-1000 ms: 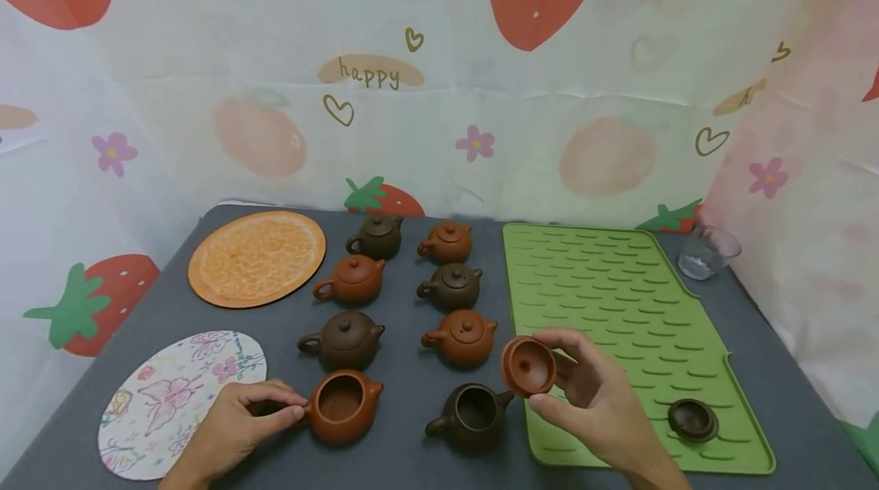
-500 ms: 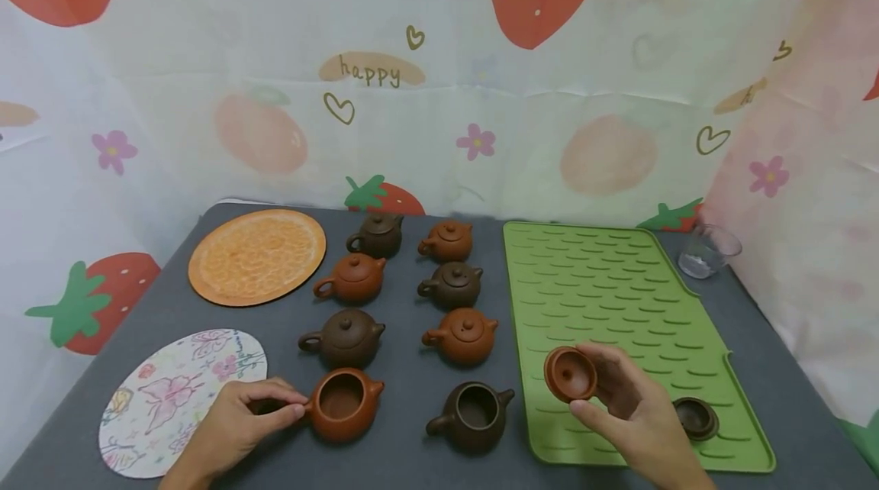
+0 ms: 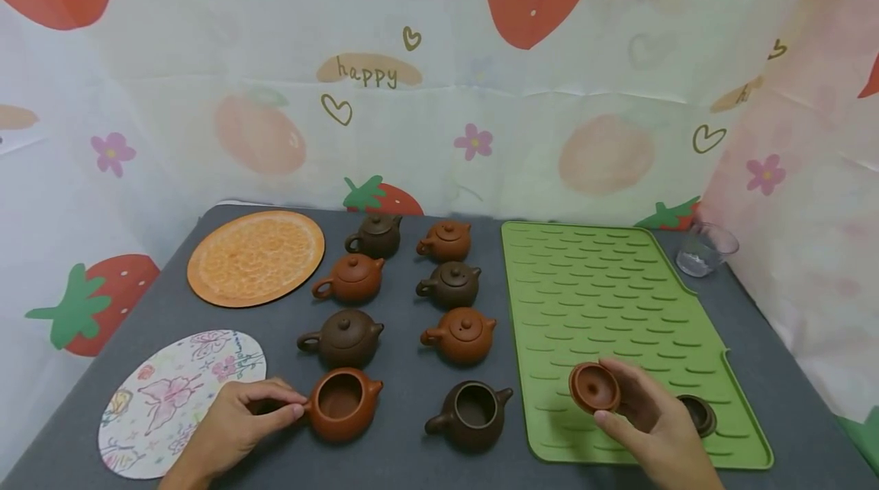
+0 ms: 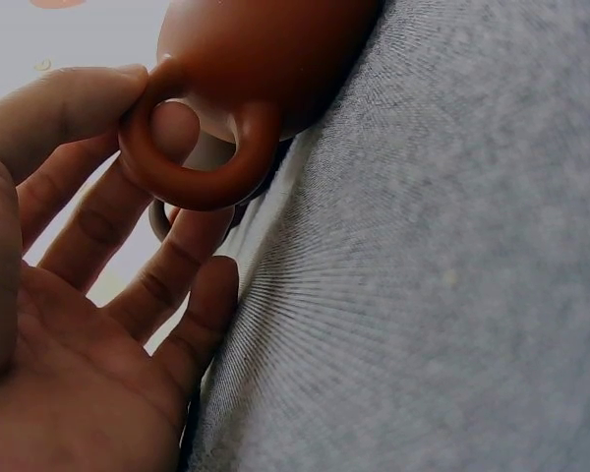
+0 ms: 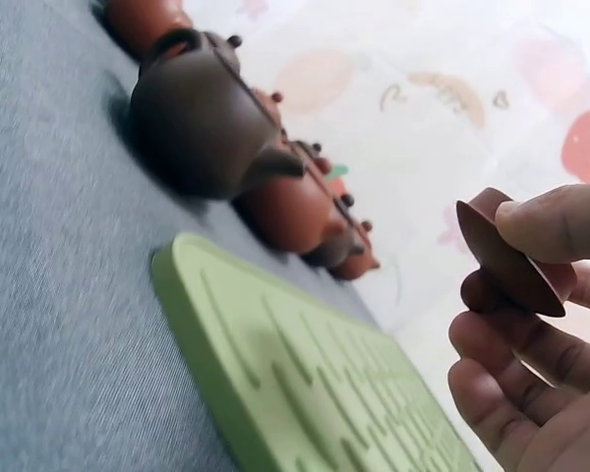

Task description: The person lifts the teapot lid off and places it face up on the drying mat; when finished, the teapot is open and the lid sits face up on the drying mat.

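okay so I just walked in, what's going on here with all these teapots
A person's left hand pinches the handle of a reddish-brown teapot that has no lid on. Their right hand holds a reddish-brown lid above a green mat. On the mat lies a dark lid, partly hidden by that hand. An uncovered dark teapot stands beside the mat, and six lidded teapots stand farther back.

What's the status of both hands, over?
Left hand pinches handle of lidless round reddish-brown clay teapot. Right hand holds round reddish-brown clay lid above ridged green mat. Possible obstacle: dark-brown clay lid on mat.
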Tool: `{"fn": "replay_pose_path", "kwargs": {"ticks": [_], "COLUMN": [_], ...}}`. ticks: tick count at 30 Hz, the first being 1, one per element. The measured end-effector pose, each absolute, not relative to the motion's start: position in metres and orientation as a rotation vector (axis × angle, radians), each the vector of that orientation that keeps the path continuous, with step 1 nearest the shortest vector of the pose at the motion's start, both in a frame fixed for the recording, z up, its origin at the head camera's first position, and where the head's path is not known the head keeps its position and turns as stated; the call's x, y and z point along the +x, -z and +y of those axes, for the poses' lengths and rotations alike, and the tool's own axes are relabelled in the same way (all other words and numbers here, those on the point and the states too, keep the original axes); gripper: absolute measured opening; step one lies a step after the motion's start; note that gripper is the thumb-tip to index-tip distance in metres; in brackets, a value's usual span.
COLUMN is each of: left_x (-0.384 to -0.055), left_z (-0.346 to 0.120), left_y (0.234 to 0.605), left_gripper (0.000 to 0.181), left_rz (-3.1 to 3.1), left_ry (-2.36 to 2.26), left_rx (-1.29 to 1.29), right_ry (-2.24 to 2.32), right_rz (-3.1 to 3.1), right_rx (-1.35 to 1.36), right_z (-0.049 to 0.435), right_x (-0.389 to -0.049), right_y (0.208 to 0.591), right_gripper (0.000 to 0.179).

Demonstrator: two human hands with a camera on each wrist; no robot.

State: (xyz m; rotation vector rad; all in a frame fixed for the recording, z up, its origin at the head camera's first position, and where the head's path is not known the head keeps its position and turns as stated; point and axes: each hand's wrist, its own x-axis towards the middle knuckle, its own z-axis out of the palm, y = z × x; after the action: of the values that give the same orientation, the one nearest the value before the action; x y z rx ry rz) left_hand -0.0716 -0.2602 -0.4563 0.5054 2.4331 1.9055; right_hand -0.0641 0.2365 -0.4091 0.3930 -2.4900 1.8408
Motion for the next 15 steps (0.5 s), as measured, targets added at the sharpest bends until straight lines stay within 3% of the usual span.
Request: {"fn": "replay_pose_path", "kwargs": {"ticks": [10, 15], "left_x": [-0.072, -0.071], "left_z": [-0.26, -0.261], "left_y": [0.456, 0.456], "left_gripper": [0.01, 0.009], "left_rz": [2.45, 2.46], "left_ry": [-1.89, -1.874], "left_rx": [0.462, 0.45], "right_ry": [-1.89, -1.922], "right_rz": [-2.644, -2.668], "right_rx": [0.077, 0.042], "right_z": [0.244, 0.246], "right_x": [-0.066, -0.066], "right_y": [0.422, 0.428], "right_gripper": [0.061, 0.062]}}
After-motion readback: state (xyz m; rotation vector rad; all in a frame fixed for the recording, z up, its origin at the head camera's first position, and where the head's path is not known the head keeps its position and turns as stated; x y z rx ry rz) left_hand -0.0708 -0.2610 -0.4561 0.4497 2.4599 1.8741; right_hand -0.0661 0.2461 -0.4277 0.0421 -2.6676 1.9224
